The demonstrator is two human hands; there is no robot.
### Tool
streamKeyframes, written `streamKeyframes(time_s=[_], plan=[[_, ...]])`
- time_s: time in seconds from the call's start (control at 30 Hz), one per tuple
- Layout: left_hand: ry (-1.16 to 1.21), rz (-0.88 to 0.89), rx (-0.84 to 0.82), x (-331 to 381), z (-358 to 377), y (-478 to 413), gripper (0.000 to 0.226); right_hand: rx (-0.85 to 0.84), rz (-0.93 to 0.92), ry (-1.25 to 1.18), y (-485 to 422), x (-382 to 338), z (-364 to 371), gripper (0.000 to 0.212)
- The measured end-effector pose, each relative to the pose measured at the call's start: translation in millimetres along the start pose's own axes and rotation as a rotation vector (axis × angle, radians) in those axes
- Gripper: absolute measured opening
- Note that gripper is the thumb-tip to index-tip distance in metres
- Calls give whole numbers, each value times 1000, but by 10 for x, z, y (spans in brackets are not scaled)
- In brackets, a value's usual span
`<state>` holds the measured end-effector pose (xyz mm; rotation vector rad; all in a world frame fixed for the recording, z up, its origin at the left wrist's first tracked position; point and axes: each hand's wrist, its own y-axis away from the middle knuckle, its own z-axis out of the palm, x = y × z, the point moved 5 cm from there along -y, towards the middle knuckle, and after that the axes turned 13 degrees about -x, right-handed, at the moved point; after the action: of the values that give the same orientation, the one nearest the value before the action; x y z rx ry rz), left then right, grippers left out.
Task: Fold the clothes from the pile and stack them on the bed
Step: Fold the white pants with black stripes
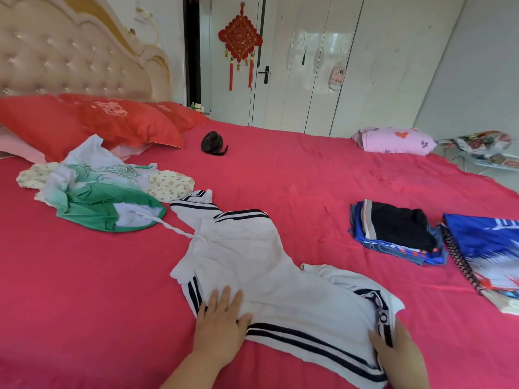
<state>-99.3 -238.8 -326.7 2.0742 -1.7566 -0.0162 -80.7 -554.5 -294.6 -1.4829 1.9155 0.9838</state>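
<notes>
Smoothing step: left hand (222,318) lies flat on the white striped garment (252,262); right hand (398,355) pinches its hem at five o'clock. Next it probably needs folding over, then stacking.

Two hands (222,327) (398,357), two red pillows (90,122) (179,113), one fan (212,143).

Left hand (222,324), right hand (401,355) on garment (252,262)
</notes>
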Motion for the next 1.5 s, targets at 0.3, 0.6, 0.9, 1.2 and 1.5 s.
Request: streamKeyframes(time_s=[0.3, 0.6, 0.9, 1.2, 1.5], plan=[[8, -9, 48, -17, 13, 36, 94, 68, -13, -86, -114, 125, -51, 13], [38, 12, 214, 281, -188, 154, 55, 350, 141, -208, -209, 344, -826, 25], [-83, 406, -5, 1720, 165, -4, 58, 226, -315, 344, -431, -317, -552, 40], [-127, 300, -101, 1669, 394, -137, 69, 233, -42, -23, -725, 60, -1037, 19], [-119, 264, -151, 1701, 371, -117, 67, 346, 102, -94, -531, 685, -1318, 70]])
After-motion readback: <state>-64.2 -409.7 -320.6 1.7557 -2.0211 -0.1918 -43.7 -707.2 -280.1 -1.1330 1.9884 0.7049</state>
